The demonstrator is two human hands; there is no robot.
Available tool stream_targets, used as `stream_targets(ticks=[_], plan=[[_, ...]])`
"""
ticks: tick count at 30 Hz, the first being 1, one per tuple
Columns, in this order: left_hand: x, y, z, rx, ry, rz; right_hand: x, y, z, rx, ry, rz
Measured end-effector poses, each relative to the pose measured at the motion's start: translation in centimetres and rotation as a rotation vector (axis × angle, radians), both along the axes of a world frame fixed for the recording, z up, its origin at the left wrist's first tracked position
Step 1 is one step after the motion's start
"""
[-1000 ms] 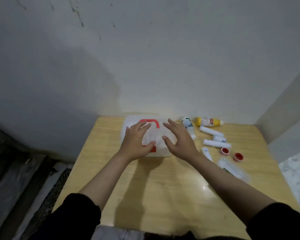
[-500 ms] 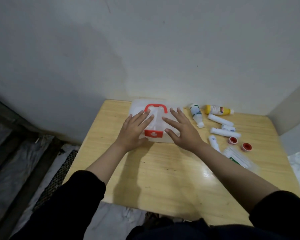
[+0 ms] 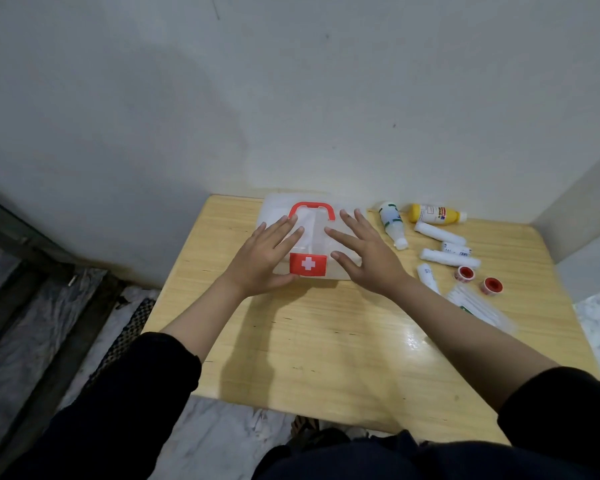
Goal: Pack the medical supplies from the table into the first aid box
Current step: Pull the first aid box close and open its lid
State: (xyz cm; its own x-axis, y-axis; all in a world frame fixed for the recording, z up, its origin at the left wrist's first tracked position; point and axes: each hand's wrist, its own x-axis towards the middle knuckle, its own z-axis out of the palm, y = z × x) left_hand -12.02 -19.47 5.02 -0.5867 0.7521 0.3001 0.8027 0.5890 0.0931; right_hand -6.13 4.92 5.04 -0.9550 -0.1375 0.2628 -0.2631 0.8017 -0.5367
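Observation:
A translucent white first aid box [image 3: 313,233] with a red handle and a red cross latch stands shut at the far middle of the wooden table [image 3: 326,341]. My left hand [image 3: 265,254] rests flat on its lid at the left, fingers spread. My right hand [image 3: 368,252] lies flat on the lid's right side, fingers spread too. To the right lie the supplies: a white bottle [image 3: 392,225], a yellow bottle [image 3: 435,214], white bandage rolls [image 3: 439,233] [image 3: 449,257], two red tape rolls [image 3: 465,273] [image 3: 492,285], a small white tube [image 3: 427,277] and a clear packet [image 3: 478,308].
A grey wall rises right behind the table. A second wall closes the right side. Left of the table the floor drops to dark steps and a black mesh mat [image 3: 125,337]. The near half of the table is bare wood.
The view has tipped downward, so the table sits lower in frame. Both hands have settled flatter on the box lid, and the red cross latch now shows between them.

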Motion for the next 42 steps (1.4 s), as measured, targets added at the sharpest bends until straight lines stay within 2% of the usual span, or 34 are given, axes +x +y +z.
stream_targets(ticks=[4, 11, 14, 20, 26, 29, 37, 42], plan=[[0.3, -0.8, 0.0, 0.049, -0.037, 0.045, 0.2, -0.1, 0.0, -0.009, -0.007, -0.017], [1.3, -0.8, -0.3, 0.24, -0.132, 0.18, 1.4, -1.0, -0.1, -0.222, -0.097, -0.118], [1.6, -0.2, -0.2, 0.335, -0.199, 0.268, 2.1, -0.8, -0.2, -0.24, -0.095, -0.103], [1.5, 1.3, -0.2, 0.411, -0.223, 0.359, 2.1, -1.9, -0.1, -0.306, -0.051, -0.154], [1.4, 1.5, -0.3, 0.38, -0.193, 0.398, 1.8, -2.7, -0.4, -0.375, 0.026, -0.238], [1.3, 1.4, -0.3, 0.386, -0.205, 0.396, 1.8, -2.9, -0.7, -0.341, 0.099, -0.217], [1.3, 1.2, -0.1, 0.414, -0.218, 0.403, 2.3, -2.2, -2.1, 0.0, 0.197, -0.027], [1.3, 1.3, 0.0, 0.406, -0.246, 0.412, 2.6, -2.0, -1.9, 0.032, 0.181, -0.016]])
